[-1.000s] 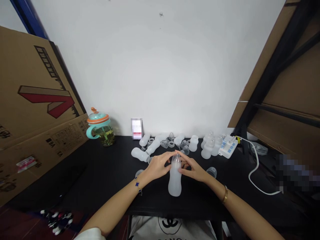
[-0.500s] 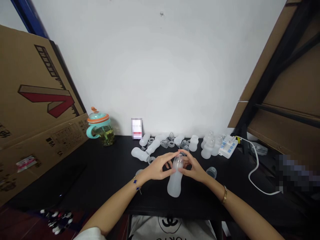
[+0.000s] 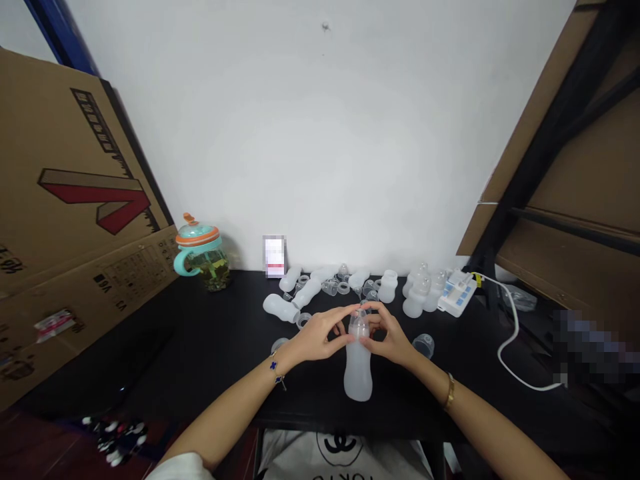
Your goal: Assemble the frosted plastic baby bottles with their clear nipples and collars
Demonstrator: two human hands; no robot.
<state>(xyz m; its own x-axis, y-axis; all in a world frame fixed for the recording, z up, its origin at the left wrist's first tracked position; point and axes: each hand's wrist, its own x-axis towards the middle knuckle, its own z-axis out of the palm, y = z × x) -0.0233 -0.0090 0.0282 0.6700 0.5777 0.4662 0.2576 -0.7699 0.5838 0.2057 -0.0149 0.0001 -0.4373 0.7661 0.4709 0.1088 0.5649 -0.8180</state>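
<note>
A translucent white baby bottle [image 3: 358, 370] stands upright near the front of the black table [image 3: 210, 353]. My left hand [image 3: 320, 337] and my right hand [image 3: 387, 337] both pinch its top, where a clear nipple and ring [image 3: 359, 323] sit. Fingers of both hands curl around that cap from either side. A loose clear cap [image 3: 424, 345] lies just right of my right hand, and a clear ring [image 3: 303, 320] lies behind my left hand.
Several more bottles, rings and caps [image 3: 345, 288] lie along the wall. A teal and orange cup [image 3: 203, 259] stands at the back left, a power strip [image 3: 456, 294] with a white cable at the right. Cardboard boxes [image 3: 65, 220] lean on the left; a dark shelf [image 3: 560, 220] is at right.
The bottle has shifted slightly right and toward me, now standing straighter. Both hands stayed on its top, fingers turning around the nipple ring.
</note>
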